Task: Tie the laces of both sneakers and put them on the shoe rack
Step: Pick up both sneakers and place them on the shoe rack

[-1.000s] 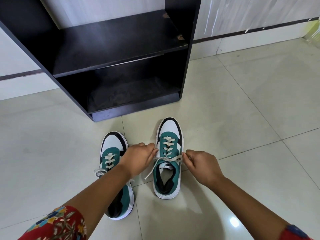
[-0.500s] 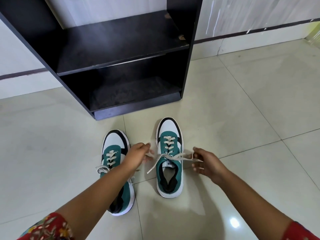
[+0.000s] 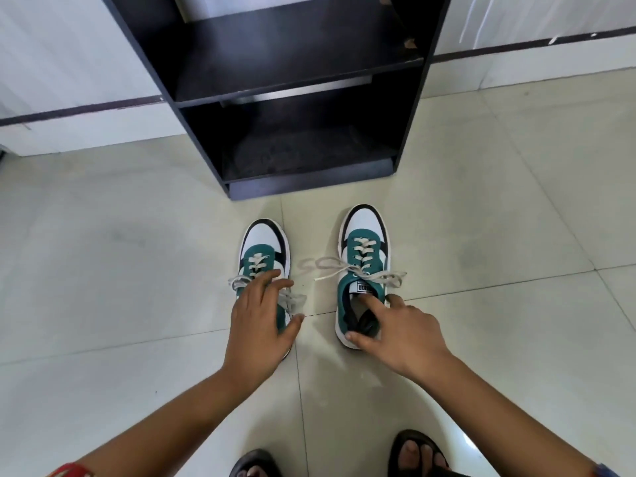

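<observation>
Two green, white and black sneakers stand side by side on the tiled floor, toes toward the black shoe rack. The right sneaker has its white laces in a bow with loops out to both sides. My right hand is at its heel, index finger inside the opening and thumb on the outer heel. The left sneaker also shows lace loops. My left hand lies over its rear half, fingers spread on the laces and thumb down its right side, hiding the heel.
The rack has two dark shelves, both without shoes, and stands against a pale wall with a dark stripe. My feet in black sandals are at the bottom edge. Pale floor tiles stretch to both sides.
Both hands have let go of the right sneaker's laces. The left hand moved onto the left sneaker, the right hand dropped to the right sneaker's heel. The camera shifted, so the rack looks nearer.
</observation>
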Available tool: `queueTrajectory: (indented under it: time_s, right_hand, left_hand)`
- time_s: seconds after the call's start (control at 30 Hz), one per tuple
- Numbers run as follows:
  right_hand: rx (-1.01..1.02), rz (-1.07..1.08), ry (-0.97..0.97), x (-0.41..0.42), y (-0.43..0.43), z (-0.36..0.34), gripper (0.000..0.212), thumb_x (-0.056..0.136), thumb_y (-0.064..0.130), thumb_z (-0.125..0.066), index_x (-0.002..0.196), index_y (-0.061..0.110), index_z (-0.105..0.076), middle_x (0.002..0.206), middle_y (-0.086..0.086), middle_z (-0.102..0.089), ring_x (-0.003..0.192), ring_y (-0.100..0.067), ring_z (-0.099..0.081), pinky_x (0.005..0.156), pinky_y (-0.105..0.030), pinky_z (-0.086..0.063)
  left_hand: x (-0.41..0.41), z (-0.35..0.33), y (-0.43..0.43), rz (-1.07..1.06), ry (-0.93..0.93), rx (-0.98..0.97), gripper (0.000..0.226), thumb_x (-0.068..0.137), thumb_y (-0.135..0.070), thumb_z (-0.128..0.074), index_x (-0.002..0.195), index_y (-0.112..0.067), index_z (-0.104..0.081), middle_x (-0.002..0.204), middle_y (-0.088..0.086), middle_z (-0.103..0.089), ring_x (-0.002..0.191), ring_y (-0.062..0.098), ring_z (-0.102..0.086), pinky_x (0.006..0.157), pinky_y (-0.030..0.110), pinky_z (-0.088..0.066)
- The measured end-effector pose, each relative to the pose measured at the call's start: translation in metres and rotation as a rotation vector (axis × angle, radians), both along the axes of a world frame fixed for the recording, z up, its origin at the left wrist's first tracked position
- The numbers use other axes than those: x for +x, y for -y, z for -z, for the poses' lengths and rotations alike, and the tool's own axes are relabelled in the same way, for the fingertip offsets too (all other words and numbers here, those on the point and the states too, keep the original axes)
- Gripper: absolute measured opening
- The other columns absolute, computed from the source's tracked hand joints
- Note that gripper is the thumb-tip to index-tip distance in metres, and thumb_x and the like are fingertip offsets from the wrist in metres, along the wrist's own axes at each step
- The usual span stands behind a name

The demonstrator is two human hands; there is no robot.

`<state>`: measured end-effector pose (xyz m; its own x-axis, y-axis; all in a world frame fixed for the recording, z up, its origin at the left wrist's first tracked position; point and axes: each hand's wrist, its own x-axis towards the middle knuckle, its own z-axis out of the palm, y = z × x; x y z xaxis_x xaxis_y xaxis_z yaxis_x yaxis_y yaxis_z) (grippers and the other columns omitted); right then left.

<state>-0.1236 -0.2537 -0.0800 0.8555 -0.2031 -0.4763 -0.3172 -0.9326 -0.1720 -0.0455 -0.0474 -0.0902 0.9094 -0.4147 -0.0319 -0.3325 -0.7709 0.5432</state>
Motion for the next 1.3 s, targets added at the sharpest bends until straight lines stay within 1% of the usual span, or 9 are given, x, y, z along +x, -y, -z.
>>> queueTrajectory:
  time_s: [0.2,0.27,0.3,0.4,0.6,0.73,0.93,1.2,1.3]
  right_hand:
    - [0.000,0.031,0.066,0.004,-0.008,0.010,0.056,0.075,0.057,-0.056,0.123,0.031,-0.048,0.123,-0.007,-0.053,0.094,-0.029,-0.063,0.067,-0.030,-0.043]
    - [0.006,0.046,0.105,0.003,-0.010,0.012,0.048,0.074,0.054,-0.058,0.115,0.028,-0.054,0.117,-0.005,-0.057,0.092,-0.029,-0.063,0.063,-0.029,-0.039]
    - [0.014,0.056,0.126,0.002,-0.011,0.012,0.046,0.073,0.053,-0.059,0.110,0.026,-0.056,0.114,-0.004,-0.059,0.092,-0.028,-0.063,0.062,-0.028,-0.038]
    - [0.052,0.060,0.195,0.001,-0.013,0.015,0.037,0.071,0.046,-0.061,0.100,0.023,-0.058,0.110,0.002,-0.061,0.091,-0.028,-0.063,0.061,-0.029,-0.039]
    - [0.180,0.087,0.328,0.007,-0.012,0.019,0.029,0.065,0.037,-0.068,0.085,0.018,-0.058,0.098,0.003,-0.067,0.083,-0.030,-0.064,0.058,-0.030,-0.039]
    - [0.239,0.125,0.407,0.019,-0.002,-0.001,0.028,0.060,0.033,-0.071,0.073,0.016,-0.053,0.086,0.003,-0.067,0.069,-0.030,-0.062,0.053,-0.031,-0.042]
    - [0.239,0.200,0.397,0.039,0.004,-0.096,0.029,0.059,0.028,-0.075,0.073,0.017,-0.052,0.084,0.002,-0.067,0.066,-0.030,-0.061,0.054,-0.032,-0.046]
    - [0.280,0.205,0.392,0.045,-0.001,-0.285,0.030,0.058,0.024,-0.075,0.069,0.024,-0.046,0.086,0.010,-0.065,0.060,-0.017,-0.052,0.048,-0.017,-0.034]
    - [0.281,0.199,0.387,0.055,-0.006,-0.351,0.030,0.057,0.023,-0.074,0.069,0.024,-0.047,0.087,0.010,-0.066,0.063,-0.021,-0.057,0.051,-0.023,-0.038]
  left_hand:
    - [-0.022,0.008,-0.030,-0.280,-0.299,0.021,0.069,0.057,-0.031,-0.083,0.117,-0.025,-0.051,0.156,0.008,-0.010,0.141,0.027,-0.020,0.106,0.036,-0.033]
    - [-0.019,0.009,-0.034,-0.242,-0.442,0.022,0.060,0.060,-0.025,-0.082,0.113,-0.022,-0.056,0.149,0.009,-0.029,0.129,0.026,-0.040,0.091,0.026,-0.042]
    - [-0.019,0.010,-0.035,-0.215,-0.448,0.025,0.048,0.062,-0.024,-0.081,0.106,-0.021,-0.060,0.134,0.006,-0.047,0.110,0.023,-0.053,0.078,0.021,-0.043]
    - [-0.016,0.009,-0.036,-0.242,-0.346,0.011,0.027,0.063,-0.027,-0.078,0.066,-0.021,-0.053,0.081,-0.005,-0.056,0.066,0.015,-0.053,0.051,0.013,-0.031]
    - [-0.005,0.000,-0.021,-0.300,-0.322,-0.076,0.037,0.063,-0.026,-0.081,0.054,-0.031,-0.046,0.062,-0.009,-0.055,0.054,0.003,-0.050,0.051,0.011,-0.036]
    - [0.008,-0.021,-0.018,-0.284,-0.298,-0.073,0.027,0.062,-0.028,-0.081,0.064,-0.022,-0.055,0.070,-0.004,-0.062,0.064,0.013,-0.059,0.057,0.025,-0.044]
    - [0.033,-0.117,-0.006,-0.232,-0.236,-0.089,0.041,0.064,-0.028,-0.080,0.056,-0.031,-0.040,0.068,-0.010,-0.054,0.062,0.014,-0.056,0.053,0.026,-0.040]
    - [0.038,-0.302,-0.007,-0.244,-0.231,-0.130,0.037,0.065,-0.029,-0.079,0.064,-0.012,-0.046,0.072,-0.014,-0.053,0.061,0.019,-0.052,0.053,0.036,-0.045]
    - [0.045,-0.367,-0.005,-0.245,-0.219,-0.107,0.036,0.066,-0.032,-0.079,0.065,-0.012,-0.049,0.075,-0.013,-0.056,0.061,0.018,-0.053,0.053,0.032,-0.046]
